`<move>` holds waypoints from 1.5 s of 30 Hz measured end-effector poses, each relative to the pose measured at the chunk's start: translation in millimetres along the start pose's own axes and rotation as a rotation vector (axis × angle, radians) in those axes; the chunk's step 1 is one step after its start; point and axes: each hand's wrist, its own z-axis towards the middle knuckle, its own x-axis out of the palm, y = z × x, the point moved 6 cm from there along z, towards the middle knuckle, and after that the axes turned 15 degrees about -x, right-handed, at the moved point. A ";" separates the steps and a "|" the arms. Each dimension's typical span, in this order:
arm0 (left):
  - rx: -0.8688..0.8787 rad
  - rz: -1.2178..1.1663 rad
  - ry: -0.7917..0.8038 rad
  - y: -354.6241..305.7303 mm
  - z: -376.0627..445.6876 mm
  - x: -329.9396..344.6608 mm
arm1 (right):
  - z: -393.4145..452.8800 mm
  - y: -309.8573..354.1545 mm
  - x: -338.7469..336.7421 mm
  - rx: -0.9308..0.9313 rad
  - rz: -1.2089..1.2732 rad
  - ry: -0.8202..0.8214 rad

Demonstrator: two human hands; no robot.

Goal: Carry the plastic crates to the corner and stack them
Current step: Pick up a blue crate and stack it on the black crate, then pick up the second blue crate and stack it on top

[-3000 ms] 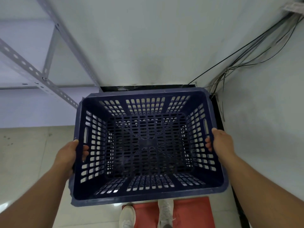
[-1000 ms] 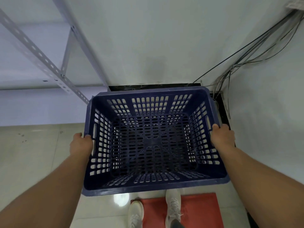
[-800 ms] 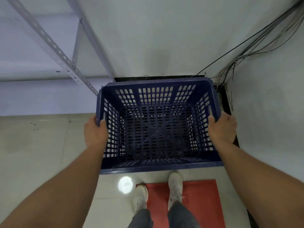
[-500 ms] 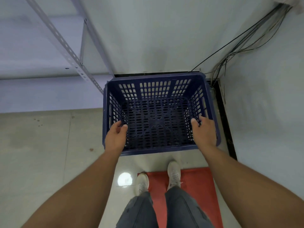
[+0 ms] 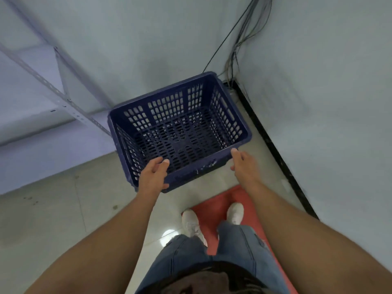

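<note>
A dark blue perforated plastic crate (image 5: pixel 224 115) stands on the floor in the corner, its far side near the back wall and its right side near the right wall. It is empty. My left hand (image 5: pixel 152 177) holds the near rim at its left end, with the fingers over the edge and the thumb on the outer wall. My right hand (image 5: pixel 244 164) is at the near right corner with relaxed fingers, and one fingertip just touches the rim.
A grey slotted metal shelf frame (image 5: pixel 63 96) stands left of the crate. Loose cables (image 5: pixel 239 39) run down the corner above it. A black baseboard (image 5: pixel 273 149) lines the right wall. My feet stand on a red mat (image 5: pixel 214 211) on the tiled floor (image 5: pixel 53 219).
The crate went from being carried at chest height down onto the floor in the corner. Both hands slid from its side handles to the near rim, and the right hand let go.
</note>
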 end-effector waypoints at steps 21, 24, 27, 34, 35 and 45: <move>0.271 0.533 0.457 136.1 -177.2 121.9 | -322.1 -176.1 -139.9 0.244 0.191 -0.555; 0.281 0.598 0.551 181.5 -220.7 136.1 | -396.6 -206.5 -148.6 0.318 0.196 -0.664; 0.319 0.663 0.620 217.6 -254.4 151.4 | -459.3 -231.8 -153.8 0.365 0.246 -0.784; 0.409 0.803 0.779 266.5 -322.8 188.0 | -559.3 -261.1 -159.4 0.487 0.332 -0.977; 0.423 0.835 0.797 270.0 -329.6 193.2 | -568.2 -263.0 -160.7 0.501 0.344 -1.007; 0.516 1.084 1.023 305.8 -387.9 256.8 | -644.7 -272.0 -165.0 0.685 0.450 -1.266</move>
